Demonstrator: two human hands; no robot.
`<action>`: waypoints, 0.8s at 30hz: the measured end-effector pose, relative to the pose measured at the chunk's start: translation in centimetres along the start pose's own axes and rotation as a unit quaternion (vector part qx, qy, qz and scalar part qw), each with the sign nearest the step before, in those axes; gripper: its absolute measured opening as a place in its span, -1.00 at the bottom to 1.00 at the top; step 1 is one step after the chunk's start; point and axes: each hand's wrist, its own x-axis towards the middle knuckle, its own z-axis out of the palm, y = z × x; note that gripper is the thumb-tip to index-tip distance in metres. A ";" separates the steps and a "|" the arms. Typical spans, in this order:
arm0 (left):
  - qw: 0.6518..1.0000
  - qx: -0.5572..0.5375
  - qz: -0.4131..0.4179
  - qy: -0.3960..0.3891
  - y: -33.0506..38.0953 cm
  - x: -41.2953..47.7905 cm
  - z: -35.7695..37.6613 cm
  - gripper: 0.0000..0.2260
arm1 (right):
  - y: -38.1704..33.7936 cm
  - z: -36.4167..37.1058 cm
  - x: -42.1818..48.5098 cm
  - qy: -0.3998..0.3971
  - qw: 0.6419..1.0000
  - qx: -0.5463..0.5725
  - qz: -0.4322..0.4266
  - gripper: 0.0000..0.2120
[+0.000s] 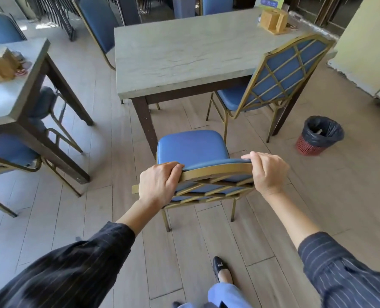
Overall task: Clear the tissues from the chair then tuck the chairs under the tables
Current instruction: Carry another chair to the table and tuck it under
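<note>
Plank floor (78,165) runs across the whole frame. The main table (184,52), pale stone-look top on dark legs, fills the upper centre. A second table (9,101) of the same kind sits at the left edge, with blue chairs (11,150) pushed beneath it. The held chair (192,146), blue seat and gold frame, stands at centre frame below the main table's near edge. Its seat front is near the table's near-left leg, and its back faces the person. Another chair (284,70) stands at the table's right corner, seat partly beneath the top, back angled outward. A further chair (98,21) stands beyond the table's far left corner. A red mesh bin (306,148) with a black liner stands on the floor at right, well apart from the held chair; a pale item lies inside, not identifiable. The left hand (158,185) grips the left end of the chair's top rail, fingers curled over it. The right hand (266,172) grips the right end likewise. A wooden holder (273,20) sits at the main table's far right corner. A black shoe (220,266) rests on the floor at lower centre.
</note>
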 end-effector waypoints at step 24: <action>0.997 -0.040 -0.061 0.000 2.7 15.2 4.8 -0.60 | 7.6 6.9 14.4 -0.035 0.999 0.001 -0.016 -0.48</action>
